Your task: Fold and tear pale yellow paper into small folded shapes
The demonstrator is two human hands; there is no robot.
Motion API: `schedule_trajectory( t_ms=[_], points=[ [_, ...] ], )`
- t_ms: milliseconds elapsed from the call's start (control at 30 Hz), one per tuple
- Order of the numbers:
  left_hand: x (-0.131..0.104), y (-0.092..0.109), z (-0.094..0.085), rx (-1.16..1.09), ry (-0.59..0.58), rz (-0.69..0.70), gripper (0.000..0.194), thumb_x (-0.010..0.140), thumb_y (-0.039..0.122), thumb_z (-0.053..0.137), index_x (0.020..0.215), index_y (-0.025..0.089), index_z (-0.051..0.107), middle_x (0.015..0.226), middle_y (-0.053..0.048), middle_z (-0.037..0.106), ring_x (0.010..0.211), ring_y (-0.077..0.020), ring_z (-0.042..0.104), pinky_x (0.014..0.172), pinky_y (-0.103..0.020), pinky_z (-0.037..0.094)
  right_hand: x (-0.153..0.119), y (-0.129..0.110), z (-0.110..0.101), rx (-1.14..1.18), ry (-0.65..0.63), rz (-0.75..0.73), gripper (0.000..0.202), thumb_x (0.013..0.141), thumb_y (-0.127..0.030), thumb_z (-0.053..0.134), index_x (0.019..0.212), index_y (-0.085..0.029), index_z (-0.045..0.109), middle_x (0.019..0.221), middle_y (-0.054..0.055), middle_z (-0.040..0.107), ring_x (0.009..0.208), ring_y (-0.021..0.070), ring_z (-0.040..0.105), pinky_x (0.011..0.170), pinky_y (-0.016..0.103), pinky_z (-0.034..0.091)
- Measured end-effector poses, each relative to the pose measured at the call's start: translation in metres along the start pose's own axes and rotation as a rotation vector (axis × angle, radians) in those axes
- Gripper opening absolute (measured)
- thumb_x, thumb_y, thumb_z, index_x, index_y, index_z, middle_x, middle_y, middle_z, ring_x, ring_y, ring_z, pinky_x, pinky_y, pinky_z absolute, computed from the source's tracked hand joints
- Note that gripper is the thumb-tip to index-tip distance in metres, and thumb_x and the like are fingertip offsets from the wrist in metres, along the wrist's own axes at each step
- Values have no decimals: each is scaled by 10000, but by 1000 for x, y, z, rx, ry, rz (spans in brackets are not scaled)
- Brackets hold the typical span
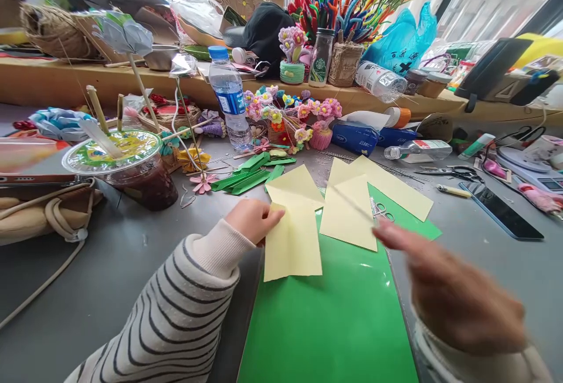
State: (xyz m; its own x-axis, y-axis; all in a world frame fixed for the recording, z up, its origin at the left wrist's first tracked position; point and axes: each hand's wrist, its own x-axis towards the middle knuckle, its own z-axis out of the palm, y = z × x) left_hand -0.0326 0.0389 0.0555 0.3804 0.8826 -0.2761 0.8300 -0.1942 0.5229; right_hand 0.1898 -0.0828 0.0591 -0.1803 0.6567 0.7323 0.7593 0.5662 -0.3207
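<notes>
Your left hand grips 1 cream sheet over the green sheet; your right hand, blurred, is near loose cream papers, grip undeterminable.

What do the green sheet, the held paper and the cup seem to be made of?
Green sheet: probably coated paper or plastic, glossy, with bright glints.
Held paper: paper or thin card, matte, pale yellow, slightly creased.
Cup: likely clear plastic, smooth, with the dark drink showing through.

Ylw paper, grn sheet, blk-striped wht sleeve.
</notes>
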Motion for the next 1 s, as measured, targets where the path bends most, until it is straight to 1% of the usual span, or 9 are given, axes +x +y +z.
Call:
schedule_trajectory(
  t_ms=[100, 167, 200, 267, 333, 433, 533, 667, 1000],
  points=[
    [6, 4, 13, 1, 61, 54, 396, 720, 372, 360, 387, 165, 303, 352, 30, 387, 365, -78, 370, 420, -200, 241, -9, -9, 30, -42, -187, -378, 294, 788, -74, 367, 1014, -37, 552, 978, 164, 603, 939, 241, 543, 720, 335, 499],
    [9, 5, 19, 13, 84, 72, 402, 720, 359, 367, 383, 165, 264, 351, 47, 301, 367, -68, 294, 420, -211, 202, -12, -12, 48, -104, -283, -468, 241, 748, -78, 454, 940, -30, 592, 899, 160, 634, 855, 250, 580, 666, 341, 513],
    [10, 5, 22, 18, 94, 78, 407, 718, 358, 371, 383, 165, 244, 357, 53, 262, 373, -66, 260, 422, -217, 186, -13, -12, 54, -95, -320, -498, 227, 738, -143, 503, 906, -30, 607, 876, 150, 643, 810, 246, 593, 636, 335, 521],
    [12, 5, 24, 16, 103, 89, 415, 716, 360, 376, 388, 164, 216, 376, 57, 214, 389, -66, 216, 427, -226, 168, -11, -9, 61, -38, -368, -450, 331, 713, -336, 541, 857, -50, 627, 833, 117, 657, 724, 228, 602, 589, 336, 527],
    [13, 5, 25, 7, 99, 90, 415, 717, 360, 375, 391, 162, 212, 389, 57, 201, 397, -67, 205, 430, -230, 163, -8, -3, 64, 3, -391, -344, 434, 684, -454, 525, 856, -69, 629, 832, 96, 657, 708, 212, 592, 608, 336, 522],
    [14, 4, 26, -5, 86, 77, 410, 721, 360, 366, 390, 160, 231, 389, 55, 213, 396, -67, 216, 432, -229, 168, -4, 9, 69, -67, -400, -167, 556, 656, -511, 518, 968, -56, 583, 980, 124, 608, 910, 243, 533, 784, 381, 459],
    [14, 3, 27, -8, 82, 67, 414, 718, 366, 364, 390, 159, 221, 389, 55, 201, 394, -66, 211, 430, -228, 167, -4, 17, 77, -131, -490, -94, 740, 630, -595, 468, 1097, -22, 483, 1158, 162, 478, 1095, 275, 393, 904, 461, 334],
    [13, 3, 27, -16, 83, 68, 411, 709, 376, 363, 392, 160, 215, 395, 56, 193, 395, -64, 202, 428, -230, 158, -6, 18, 84, -126, -566, -61, 717, 657, -562, 464, 1121, -16, 455, 1198, 166, 433, 1139, 262, 345, 938, 461, 283],
    [13, 5, 27, -11, 92, 80, 413, 712, 364, 369, 394, 164, 198, 397, 58, 173, 399, -64, 185, 438, -238, 153, -7, 15, 87, -50, -534, -28, 643, 680, -468, 492, 1136, -18, 435, 1192, 167, 442, 1138, 237, 350, 955, 424, 278]
  ],
)
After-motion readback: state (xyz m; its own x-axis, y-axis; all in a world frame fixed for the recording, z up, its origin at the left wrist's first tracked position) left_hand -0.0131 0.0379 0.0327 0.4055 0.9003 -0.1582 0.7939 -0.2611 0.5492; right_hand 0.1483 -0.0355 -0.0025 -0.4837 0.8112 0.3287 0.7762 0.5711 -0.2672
